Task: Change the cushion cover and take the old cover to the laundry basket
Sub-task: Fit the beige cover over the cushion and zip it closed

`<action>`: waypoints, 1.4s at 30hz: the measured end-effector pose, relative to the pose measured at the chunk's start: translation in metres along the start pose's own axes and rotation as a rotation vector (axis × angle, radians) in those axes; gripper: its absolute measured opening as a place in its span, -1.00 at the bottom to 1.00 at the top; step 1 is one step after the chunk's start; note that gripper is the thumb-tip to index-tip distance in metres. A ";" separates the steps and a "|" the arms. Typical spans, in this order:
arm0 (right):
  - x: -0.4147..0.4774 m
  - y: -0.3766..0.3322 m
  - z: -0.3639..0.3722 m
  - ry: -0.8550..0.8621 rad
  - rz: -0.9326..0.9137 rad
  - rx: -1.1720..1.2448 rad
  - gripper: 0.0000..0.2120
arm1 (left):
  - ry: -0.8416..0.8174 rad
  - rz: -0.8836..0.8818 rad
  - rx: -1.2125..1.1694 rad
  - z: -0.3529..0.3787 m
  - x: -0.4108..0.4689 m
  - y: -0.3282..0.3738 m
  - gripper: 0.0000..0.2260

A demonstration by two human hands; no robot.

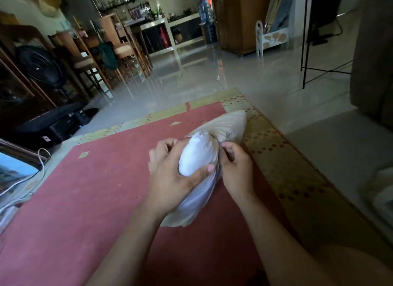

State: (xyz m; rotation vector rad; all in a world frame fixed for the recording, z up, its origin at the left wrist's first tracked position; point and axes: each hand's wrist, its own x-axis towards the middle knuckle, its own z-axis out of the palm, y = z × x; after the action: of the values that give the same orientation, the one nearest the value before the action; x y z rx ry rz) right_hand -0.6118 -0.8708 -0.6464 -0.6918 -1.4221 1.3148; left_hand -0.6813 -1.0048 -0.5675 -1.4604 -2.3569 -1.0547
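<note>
The left hand is wrapped round the white cushion, with the thumb pressed across its front. The right hand is just beside it, on the other side. Its fingers are curled and seem to pinch the edge of the beige cover. So the two hands are close together, with the cushion squeezed between them.

The cushion is long and lumpy here. It runs from near the person out toward the far right corner of the rug. The cover is bunched up at the far end, past both hands, and the right hand is nearer to it. I think the next pull must go along that line. I cannot tell if the cover is going on or coming off.

The cushion looks soft, smooth and puffy. The cover has lots of thin folds, like a fan. The rug is red and flat, with a yellow spotted edge. The floor past it is shiny. I see no laundry basket.
</note>
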 end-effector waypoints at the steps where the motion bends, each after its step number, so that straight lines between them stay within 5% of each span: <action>1: 0.000 0.000 0.000 -0.038 0.008 0.016 -0.87 | 0.040 0.044 -0.006 0.000 0.001 -0.001 -0.50; 6: 0.003 -0.029 0.001 -0.236 -0.013 0.183 -0.78 | 0.180 0.255 0.007 0.019 -0.006 -0.009 -0.62; 10: 0.008 -0.049 -0.008 -0.278 -0.022 0.231 -0.72 | 0.212 0.025 -0.134 0.032 -0.009 -0.003 -0.61; 17: 0.011 -0.011 -0.033 0.072 0.089 -0.025 -0.94 | 0.451 -0.108 -0.344 0.049 -0.008 0.016 -0.58; 23: 0.005 0.012 -0.016 -0.179 0.101 -0.155 -0.72 | 0.605 -0.202 -0.515 0.039 0.002 0.021 -0.60; 32: 0.016 0.014 0.005 0.047 -0.159 -0.182 -0.90 | 0.399 -0.103 -0.457 0.022 -0.025 0.001 -0.57; 36: 0.015 0.002 0.010 -0.118 -0.205 -0.115 -0.81 | 0.349 0.043 -0.268 0.020 -0.035 -0.013 -0.60; 42: -0.001 -0.031 0.026 -0.329 -0.014 0.109 -0.78 | 0.370 0.185 -0.136 0.040 -0.028 -0.030 -0.74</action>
State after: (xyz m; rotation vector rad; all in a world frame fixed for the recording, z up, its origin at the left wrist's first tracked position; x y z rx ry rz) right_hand -0.6291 -0.8880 -0.6135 -0.4043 -1.5960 1.5336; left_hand -0.6837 -1.0066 -0.6245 -1.3553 -1.8920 -1.3241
